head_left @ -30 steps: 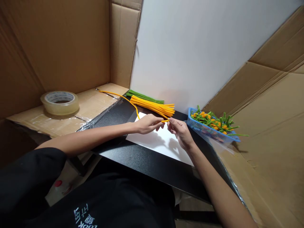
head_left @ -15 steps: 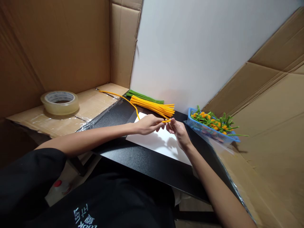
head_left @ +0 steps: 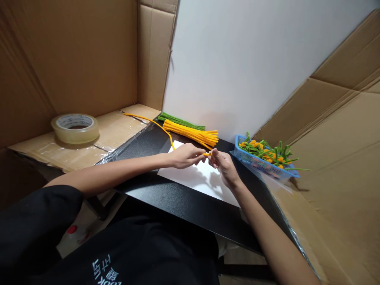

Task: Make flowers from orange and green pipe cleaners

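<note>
Cardboard walls (head_left: 89, 55) flank our black table (head_left: 175, 196); our left hand (head_left: 187, 155) and right hand (head_left: 224, 164) pinch a slim, curving orange pipe cleaner (head_left: 148, 118).

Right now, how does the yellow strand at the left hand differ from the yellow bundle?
The yellow strand is single; the yellow bundle gathers many. The yellow strand bends in a curve; the yellow bundle lies nearly straight. The yellow strand runs to the left hand and seems held; the yellow bundle rests on the black table, unheld. Both are yellow-orange.
</note>
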A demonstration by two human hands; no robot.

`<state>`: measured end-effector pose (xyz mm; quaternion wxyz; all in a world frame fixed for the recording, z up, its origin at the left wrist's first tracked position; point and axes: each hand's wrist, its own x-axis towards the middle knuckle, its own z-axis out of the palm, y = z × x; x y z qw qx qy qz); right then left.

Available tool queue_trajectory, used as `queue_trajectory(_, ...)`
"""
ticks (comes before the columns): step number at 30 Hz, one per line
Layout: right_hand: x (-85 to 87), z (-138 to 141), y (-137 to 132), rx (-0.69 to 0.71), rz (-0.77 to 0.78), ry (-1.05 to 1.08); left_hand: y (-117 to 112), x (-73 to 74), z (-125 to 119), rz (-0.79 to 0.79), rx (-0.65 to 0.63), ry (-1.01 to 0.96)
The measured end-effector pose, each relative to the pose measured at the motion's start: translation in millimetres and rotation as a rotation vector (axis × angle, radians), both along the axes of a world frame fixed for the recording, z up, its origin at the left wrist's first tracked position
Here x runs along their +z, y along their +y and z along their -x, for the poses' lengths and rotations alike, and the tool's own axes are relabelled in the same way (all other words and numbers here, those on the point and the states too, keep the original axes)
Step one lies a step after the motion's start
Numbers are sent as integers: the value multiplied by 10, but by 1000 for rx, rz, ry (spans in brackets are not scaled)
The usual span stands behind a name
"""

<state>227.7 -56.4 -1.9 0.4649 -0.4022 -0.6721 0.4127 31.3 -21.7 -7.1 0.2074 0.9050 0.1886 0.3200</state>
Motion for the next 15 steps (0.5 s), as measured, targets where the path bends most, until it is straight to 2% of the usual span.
queue_trajectory(15,-13,-10,-5,-10,25,-33,-26,34,5,21,-41,30)
